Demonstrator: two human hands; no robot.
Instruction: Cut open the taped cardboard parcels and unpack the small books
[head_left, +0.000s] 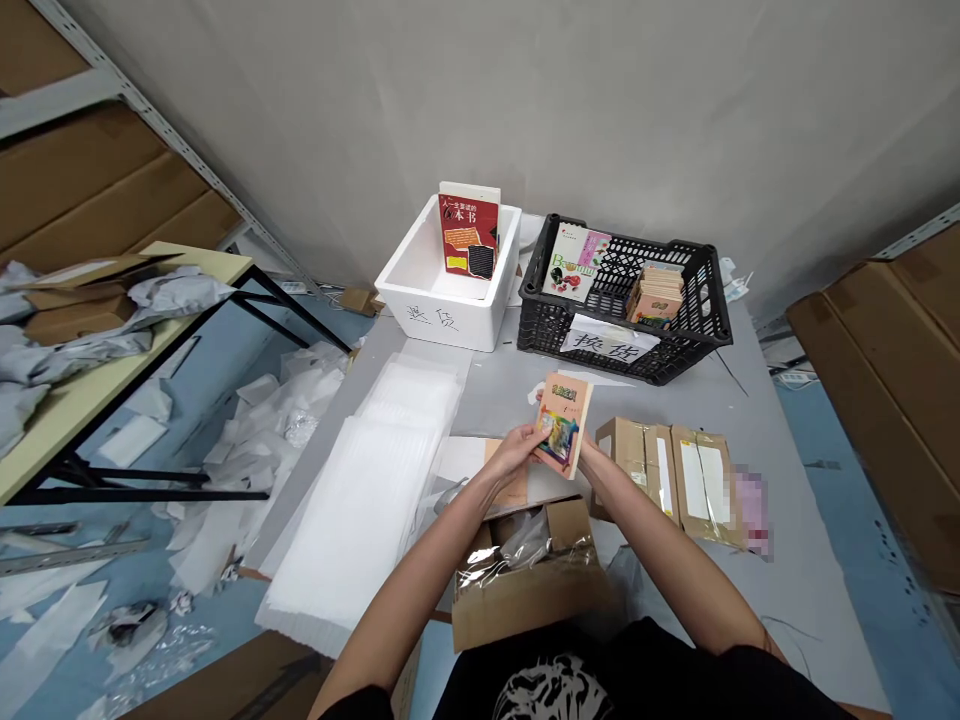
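Hands: left hand (pixel 514 452) and right hand (pixel 589 458) together, clamped on a paperback book (pixel 562 425) above an open cardboard carton (pixel 525 600) | Already in place: books (pixel 469 235) in white foam box (pixel 427 315), black plastic crate (pixel 540 320) | Still out: taped parcels (pixel 660 470) on surface (pixel 795 600)

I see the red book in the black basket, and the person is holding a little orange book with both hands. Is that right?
No, the red book stands in the white foam box, not the black plastic crate, as the head view shows. The left hand and right hand do hold the little orange book.
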